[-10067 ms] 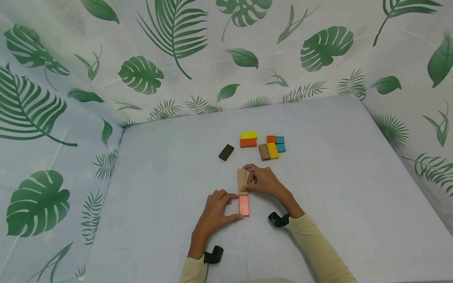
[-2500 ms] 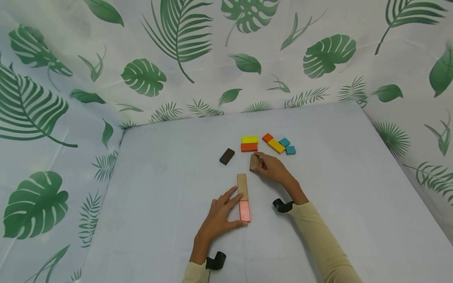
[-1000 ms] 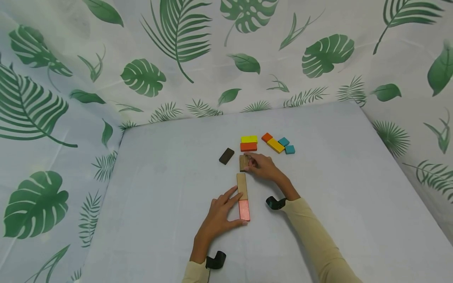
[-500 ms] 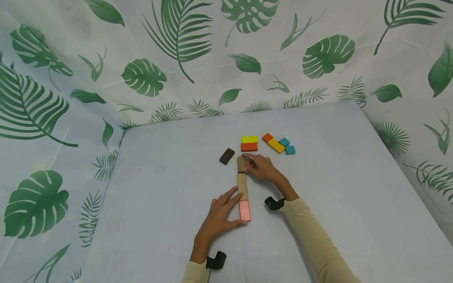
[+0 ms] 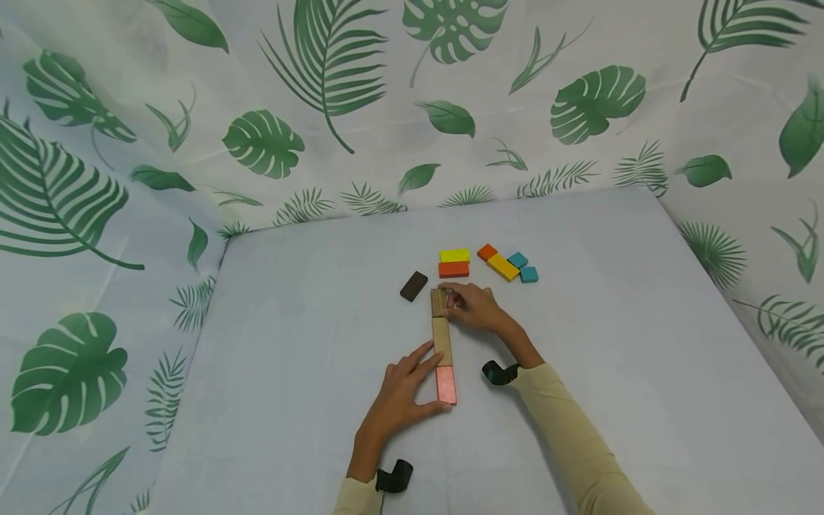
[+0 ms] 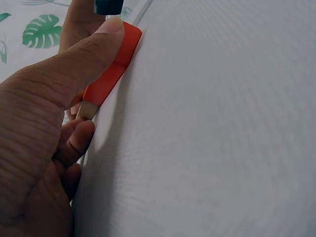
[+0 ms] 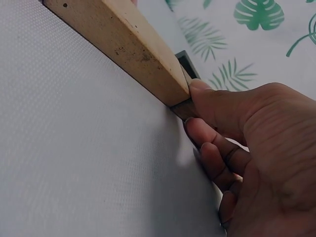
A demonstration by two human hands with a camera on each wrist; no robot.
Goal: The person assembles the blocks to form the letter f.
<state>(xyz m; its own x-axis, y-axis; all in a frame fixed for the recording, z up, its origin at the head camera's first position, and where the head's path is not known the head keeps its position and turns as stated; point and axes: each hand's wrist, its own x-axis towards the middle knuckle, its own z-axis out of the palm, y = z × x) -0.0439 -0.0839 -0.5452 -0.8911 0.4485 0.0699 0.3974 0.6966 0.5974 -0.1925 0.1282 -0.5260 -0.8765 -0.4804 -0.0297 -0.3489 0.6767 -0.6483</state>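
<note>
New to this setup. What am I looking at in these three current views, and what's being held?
No machine here: these are a person's bare hands. The wide picture comes from a head camera looking down; the two close-ups come from the left wrist camera and right wrist camera.

On the white surface, a pink block, tan block and brown block form a row. The right hand pinches the brown block; the left hand touches the row, thumb by the pink block's near end.

Beyond lie a dark block, a yellow block beside a red block, and a cluster: orange block, amber block and two blue blocks.
</note>
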